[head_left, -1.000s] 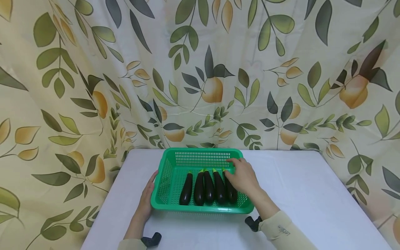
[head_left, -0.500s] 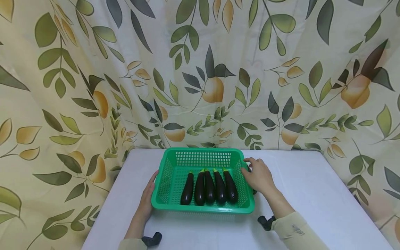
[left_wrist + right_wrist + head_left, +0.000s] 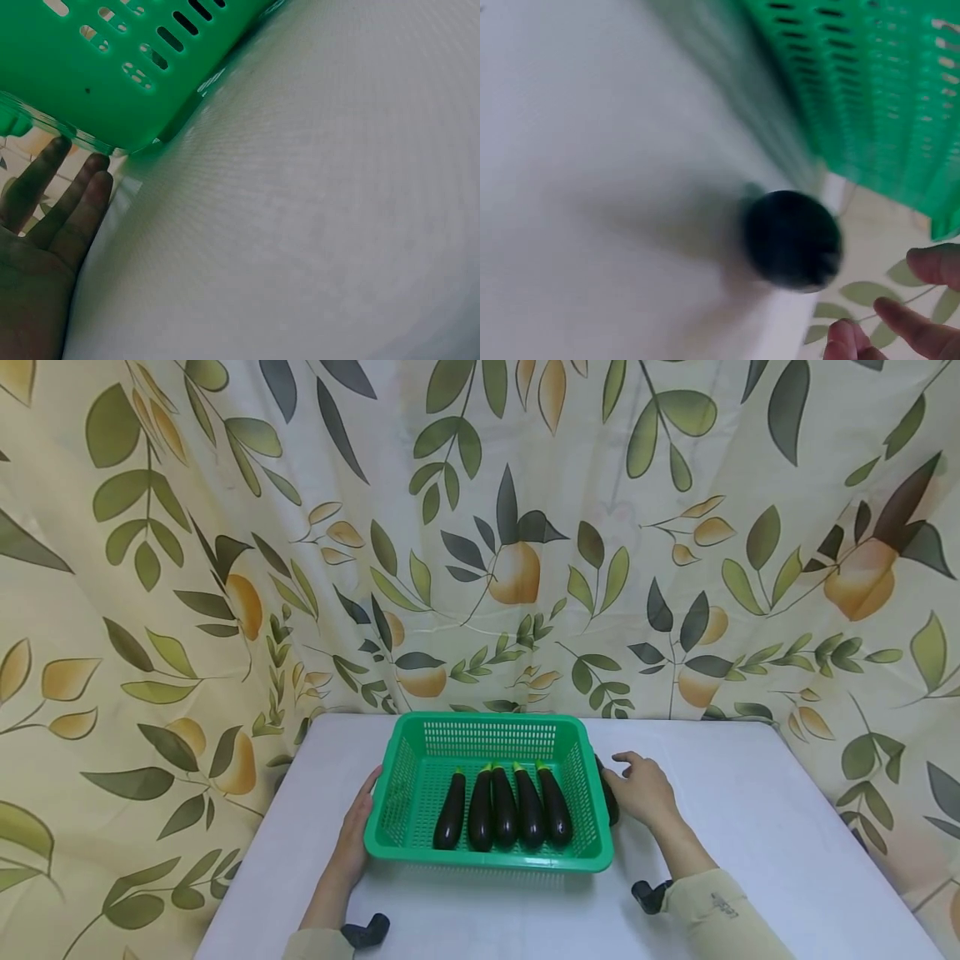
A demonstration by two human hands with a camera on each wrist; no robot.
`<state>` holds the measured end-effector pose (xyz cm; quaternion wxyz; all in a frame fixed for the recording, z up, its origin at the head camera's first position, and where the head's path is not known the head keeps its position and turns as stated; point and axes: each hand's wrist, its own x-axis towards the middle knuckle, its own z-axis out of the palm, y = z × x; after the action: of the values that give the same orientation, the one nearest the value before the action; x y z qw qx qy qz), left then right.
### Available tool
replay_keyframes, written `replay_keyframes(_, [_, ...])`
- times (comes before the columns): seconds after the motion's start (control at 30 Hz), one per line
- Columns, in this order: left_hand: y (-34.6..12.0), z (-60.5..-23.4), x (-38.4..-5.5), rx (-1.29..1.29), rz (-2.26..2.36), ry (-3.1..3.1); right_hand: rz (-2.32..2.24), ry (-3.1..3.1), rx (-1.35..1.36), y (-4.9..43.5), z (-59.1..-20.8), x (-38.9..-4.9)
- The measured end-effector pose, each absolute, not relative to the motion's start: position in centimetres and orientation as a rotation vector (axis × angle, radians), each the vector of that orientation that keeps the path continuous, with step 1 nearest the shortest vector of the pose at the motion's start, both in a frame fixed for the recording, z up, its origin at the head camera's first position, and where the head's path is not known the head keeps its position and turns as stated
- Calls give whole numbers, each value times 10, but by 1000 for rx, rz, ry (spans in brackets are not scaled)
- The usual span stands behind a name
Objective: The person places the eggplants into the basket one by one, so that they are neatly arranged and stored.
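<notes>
A green plastic basket (image 3: 487, 860) holds several dark eggplants (image 3: 529, 810) side by side, green stem ends pointing away. My left hand (image 3: 351, 835) rests along the basket's left side; in the left wrist view its straight fingers (image 3: 82, 214) meet the rim. Just outside the basket's right wall lies another eggplant (image 3: 611, 800), partly hidden by the wall. Right beside it is my right hand (image 3: 643, 789), thumb overlapping its upper part in the head view. The right wrist view shows that eggplant's rounded end (image 3: 791, 241), with the thumb and fingers (image 3: 911, 322) spread apart from it.
A white cloth covers the table (image 3: 720, 793), and a curtain (image 3: 480, 527) printed with leaves and fruit hangs behind its far edge. Black wrist mounts (image 3: 365, 932) are worn at both sleeves.
My right hand has left the inside of the basket, crossing its right wall to the eggplant outside. The left hand and basket have stayed in place.
</notes>
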<state>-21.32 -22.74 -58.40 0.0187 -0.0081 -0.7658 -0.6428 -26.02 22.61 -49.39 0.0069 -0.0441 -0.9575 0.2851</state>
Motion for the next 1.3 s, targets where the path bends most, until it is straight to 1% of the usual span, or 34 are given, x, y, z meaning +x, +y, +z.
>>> replay_keyframes(0.2, [-228, -586, -214, -26, -1995, -2374, 949, -3063, -172, 232, -513, -265])
replay_keyframes(0.43, [-229, -587, -215, -31, -1997, -2368, 1039, -3063, -123, 232, -527, -270])
replay_keyframes(0.6, [-229, -587, -216, -24, -2000, -2371, 1101, -3066, -140, 232, -534, -271])
replay_keyframes(1.3, [-227, -584, -213, -9, -2007, -2370, 1114, -3059, -158, 241, -530, -265])
